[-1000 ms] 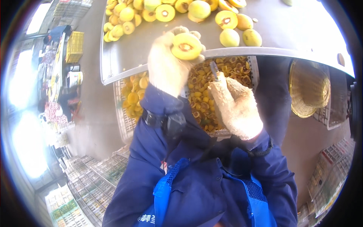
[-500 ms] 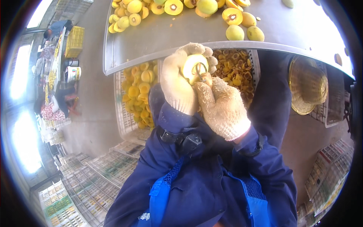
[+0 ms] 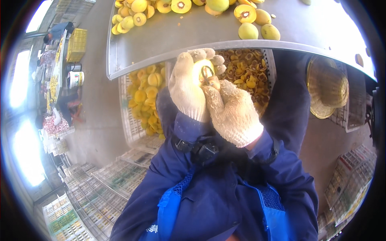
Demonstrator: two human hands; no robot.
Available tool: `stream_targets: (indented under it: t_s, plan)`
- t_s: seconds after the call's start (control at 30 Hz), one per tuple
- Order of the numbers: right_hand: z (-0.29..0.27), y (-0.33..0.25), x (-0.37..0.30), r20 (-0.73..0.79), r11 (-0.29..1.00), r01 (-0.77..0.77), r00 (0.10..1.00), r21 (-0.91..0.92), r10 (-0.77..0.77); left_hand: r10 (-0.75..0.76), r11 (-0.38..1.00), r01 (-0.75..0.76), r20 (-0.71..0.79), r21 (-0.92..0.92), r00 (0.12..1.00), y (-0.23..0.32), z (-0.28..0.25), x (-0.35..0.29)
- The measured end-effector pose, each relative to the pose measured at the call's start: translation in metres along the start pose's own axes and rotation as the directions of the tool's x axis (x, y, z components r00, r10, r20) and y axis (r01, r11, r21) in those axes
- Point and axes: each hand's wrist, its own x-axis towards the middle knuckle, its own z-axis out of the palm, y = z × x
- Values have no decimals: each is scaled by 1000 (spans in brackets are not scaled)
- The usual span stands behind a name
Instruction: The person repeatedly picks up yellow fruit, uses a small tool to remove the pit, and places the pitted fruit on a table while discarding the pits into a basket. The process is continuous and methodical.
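A cut yellow peach half lies in my left hand, whose gloved fingers curl round its far side. In my right hand, also gloved, is a coring tool with a dark curved metal loop and a short handle end. The loop rests against the cut face of the fruit. My right fingers are closed round the handle, most of which they hide. Both hands are close together just in front of the metal table.
Halved and whole peaches lie along the table's far part. Below its edge stand a crate of peach halves and a crate of brownish scraps. A woven straw hat is at the right. Stacked crates stand lower left; people work far left.
Both hands have shifted slightly left. The peach half has turned in my left hand, showing its cut face at a steeper angle, with the loop still against it.
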Motion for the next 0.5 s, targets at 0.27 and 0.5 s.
stream_targets:
  t_s: [0.27, 0.5]
  plan:
    - [-29, -1, 13, 318, 967, -227, 930, 112, 182, -106, 991, 100, 61, 93, 992, 6, -10, 12]
    - [-8, 0, 11, 48, 986, -106, 994, 131, 101, 30, 1000, -30, -68, 5, 997, -3, 6, 8]
